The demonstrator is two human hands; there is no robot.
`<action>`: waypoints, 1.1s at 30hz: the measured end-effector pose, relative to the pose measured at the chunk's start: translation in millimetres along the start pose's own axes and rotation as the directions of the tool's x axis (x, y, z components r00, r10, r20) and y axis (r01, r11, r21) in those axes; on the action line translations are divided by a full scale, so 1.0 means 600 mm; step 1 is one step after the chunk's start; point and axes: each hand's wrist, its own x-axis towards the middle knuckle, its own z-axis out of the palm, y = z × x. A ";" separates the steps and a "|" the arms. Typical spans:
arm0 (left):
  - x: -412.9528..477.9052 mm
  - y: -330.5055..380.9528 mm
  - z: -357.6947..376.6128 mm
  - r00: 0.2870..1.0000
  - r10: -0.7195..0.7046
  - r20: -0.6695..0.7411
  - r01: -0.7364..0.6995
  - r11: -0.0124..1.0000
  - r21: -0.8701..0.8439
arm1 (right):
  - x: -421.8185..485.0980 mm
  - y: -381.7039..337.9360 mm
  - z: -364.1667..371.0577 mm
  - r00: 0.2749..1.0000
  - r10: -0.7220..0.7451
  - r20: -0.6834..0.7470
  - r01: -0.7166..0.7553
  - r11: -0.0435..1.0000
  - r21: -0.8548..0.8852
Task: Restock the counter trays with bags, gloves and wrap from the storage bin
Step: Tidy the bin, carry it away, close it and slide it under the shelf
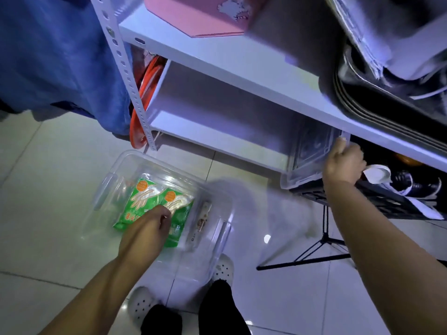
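Two green glove packets (154, 206) lie side by side in the clear storage bin (116, 170), which stands on the tiled floor (48, 189) in front of the white shelf unit (217, 59); a slim boxed roll (202, 222), which we judge to be the wrap, lies along the bin's right wall, just beside the packets; we see no bags that we can identify, and no counter trays appear in view, so we judge the restocking to be at its start, with every item still to be lifted out and carried to the worktop. We reach down with the left hand (147, 228), forearm extended and knuckles up; its fingers (164, 217) are curled onto the lower edge of the right-hand packet, touching it, though we cannot tell whether they have closed on it or merely rest there. We hold the right hand (343, 163) up and out to the side, arm nearly straight; it is clenched on the rim of a clear lid (312, 151), which stands on edge against the lower shelf beside a black crate (391, 201). We judge the lid to belong to the bin; what remains is to grasp the packets, then the roll, and to find the bags.
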 end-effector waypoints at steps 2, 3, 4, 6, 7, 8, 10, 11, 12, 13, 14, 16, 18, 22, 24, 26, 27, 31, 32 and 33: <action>-0.015 -0.004 0.001 0.998 0.031 0.057 -0.032 0.999 0.007 | 0.009 -0.006 0.009 0.994 0.035 0.108 -0.049 0.990 0.136; -0.020 -0.007 0.002 0.997 0.038 0.073 -0.039 0.999 0.004 | 0.010 -0.011 0.009 0.990 0.042 0.138 -0.070 0.977 0.200; -0.024 -0.008 0.001 0.996 0.039 0.083 -0.040 0.999 0.004 | 0.010 -0.016 0.008 0.984 0.059 0.166 -0.101 0.961 0.258; -0.032 -0.011 -0.004 0.994 0.043 0.099 -0.044 0.999 0.006 | 0.001 -0.024 0.000 0.961 0.111 0.253 -0.200 0.912 0.359; -0.035 -0.012 -0.009 0.994 0.049 0.102 -0.050 0.999 0.005 | -0.011 -0.026 -0.006 0.946 0.127 0.300 -0.241 0.891 0.385; -0.038 -0.011 -0.014 0.993 0.055 0.103 -0.055 0.998 0.005 | -0.029 -0.028 -0.012 0.934 0.125 0.334 -0.259 0.883 0.393; -0.042 -0.005 -0.027 0.994 0.055 0.094 -0.055 0.998 -0.011 | -0.076 -0.023 -0.024 0.934 0.060 0.351 -0.209 0.891 0.404; -0.042 0.000 -0.035 0.994 0.052 0.093 -0.051 0.998 -0.021 | -0.102 -0.016 -0.028 0.939 0.000 0.344 -0.156 0.892 0.425; -0.043 0.008 -0.043 0.994 0.048 0.101 -0.048 0.999 -0.009 | -0.130 -0.007 -0.033 0.939 -0.057 0.340 -0.105 0.893 0.439; -0.042 0.018 -0.052 0.993 0.052 0.109 -0.055 0.998 0.024 | -0.157 0.002 -0.040 0.932 -0.107 0.346 -0.059 0.897 0.438; -0.043 0.029 -0.061 0.992 0.064 0.108 -0.071 0.995 0.066 | -0.184 0.010 -0.047 0.917 -0.152 0.369 -0.019 0.907 0.420; -0.045 0.052 -0.079 0.989 0.125 0.082 -0.134 0.985 0.109 | -0.234 0.023 -0.059 0.866 -0.241 0.438 0.070 0.926 0.372; -0.049 0.074 -0.098 0.974 0.221 0.059 -0.227 0.966 0.126 | -0.282 0.031 -0.070 0.810 -0.362 0.462 0.212 0.914 0.345; -0.042 0.101 -0.121 0.892 0.451 0.017 -0.437 0.854 0.283 | -0.349 0.050 -0.094 0.675 -0.547 0.495 0.460 0.837 0.296; -0.034 0.097 -0.126 0.831 0.545 0.107 -0.539 0.745 0.393 | -0.371 0.070 -0.106 0.566 -0.633 0.528 0.582 0.760 0.288; -0.029 0.082 -0.129 0.759 0.588 0.279 -0.642 0.609 0.465 | -0.385 0.089 -0.114 0.451 -0.711 0.540 0.689 0.662 0.296; -0.031 0.071 -0.128 0.728 0.583 0.361 -0.681 0.557 0.476 | -0.389 0.099 -0.115 0.396 -0.741 0.543 0.734 0.610 0.299; -0.066 0.029 -0.103 0.681 0.541 0.494 -0.731 0.467 0.498 | -0.399 0.141 -0.084 0.231 -0.786 0.574 0.834 0.464 0.300; -0.074 0.018 -0.094 0.675 0.546 0.496 -0.736 0.449 0.507 | -0.402 0.152 -0.069 0.209 -0.784 0.584 0.842 0.448 0.300; -0.080 0.007 -0.085 0.671 0.552 0.495 -0.738 0.435 0.516 | -0.407 0.162 -0.052 0.196 -0.778 0.597 0.846 0.442 0.299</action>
